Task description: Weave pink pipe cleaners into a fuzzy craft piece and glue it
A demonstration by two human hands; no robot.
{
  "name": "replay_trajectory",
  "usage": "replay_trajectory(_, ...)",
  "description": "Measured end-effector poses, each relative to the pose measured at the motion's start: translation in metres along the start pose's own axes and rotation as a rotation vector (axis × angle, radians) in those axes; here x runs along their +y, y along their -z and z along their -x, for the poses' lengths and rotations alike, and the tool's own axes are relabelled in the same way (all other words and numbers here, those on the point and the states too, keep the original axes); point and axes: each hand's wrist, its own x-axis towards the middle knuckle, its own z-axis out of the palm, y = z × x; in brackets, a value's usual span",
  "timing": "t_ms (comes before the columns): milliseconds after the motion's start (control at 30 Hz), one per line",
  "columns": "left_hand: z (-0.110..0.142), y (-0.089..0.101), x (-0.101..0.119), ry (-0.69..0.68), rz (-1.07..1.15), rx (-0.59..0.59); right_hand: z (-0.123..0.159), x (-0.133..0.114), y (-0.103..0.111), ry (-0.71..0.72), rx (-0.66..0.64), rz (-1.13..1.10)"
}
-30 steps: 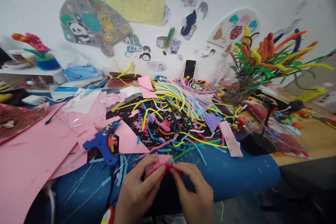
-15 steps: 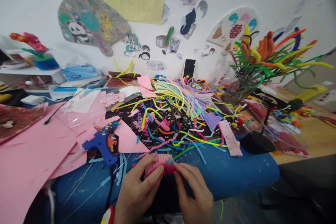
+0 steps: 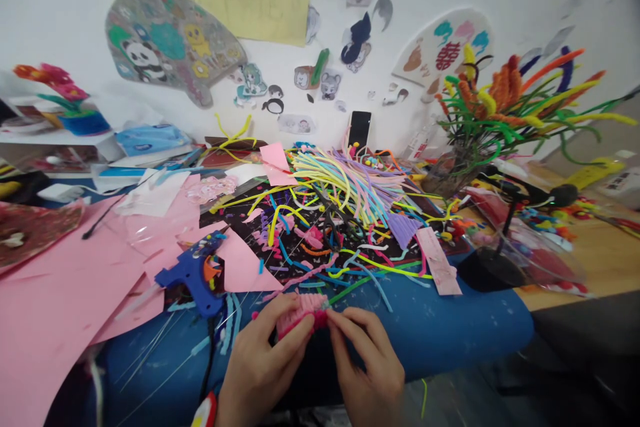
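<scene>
A small pink pipe-cleaner piece (image 3: 306, 305), ribbed light pink with a darker pink edge and a bit of teal at its right end, is held above the table's front edge. My left hand (image 3: 267, 353) is closed around its left side, thumb in front and fingers behind. My right hand (image 3: 367, 357) pinches the piece's right end between thumb and fingertips. The fingers cover much of the piece, so its full shape is hidden. Just beyond it lie loose pipe cleaners (image 3: 350, 180) in many colours. To the left rests a blue hot glue gun (image 3: 193, 273).
Pink paper sheets (image 3: 60, 307) spread over the left side. Black scissors (image 3: 331, 230) lie among the scraps. A vase of pipe-cleaner flowers (image 3: 445, 173) and a black round-based stand (image 3: 493, 270) are at the right. A phone (image 3: 360, 129) leans at the wall.
My right fingertips have shifted slightly left and drawn closer together at the piece's right end. My left hand keeps its hold, almost unmoved.
</scene>
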Motion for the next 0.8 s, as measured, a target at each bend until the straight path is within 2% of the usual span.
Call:
replay_trajectory(267, -0.0001, -0.0011, 0.0001, -0.013, -0.004, -0.010, -0.0031, -0.0023, -0.0016, 0.045, 0.002, 0.074)
replay_trajectory(800, -0.0019, -0.0001, 0.0010, -0.024, -0.021, -0.009, -0.0040, -0.0051, -0.0046, 0.042, 0.039, 0.073)
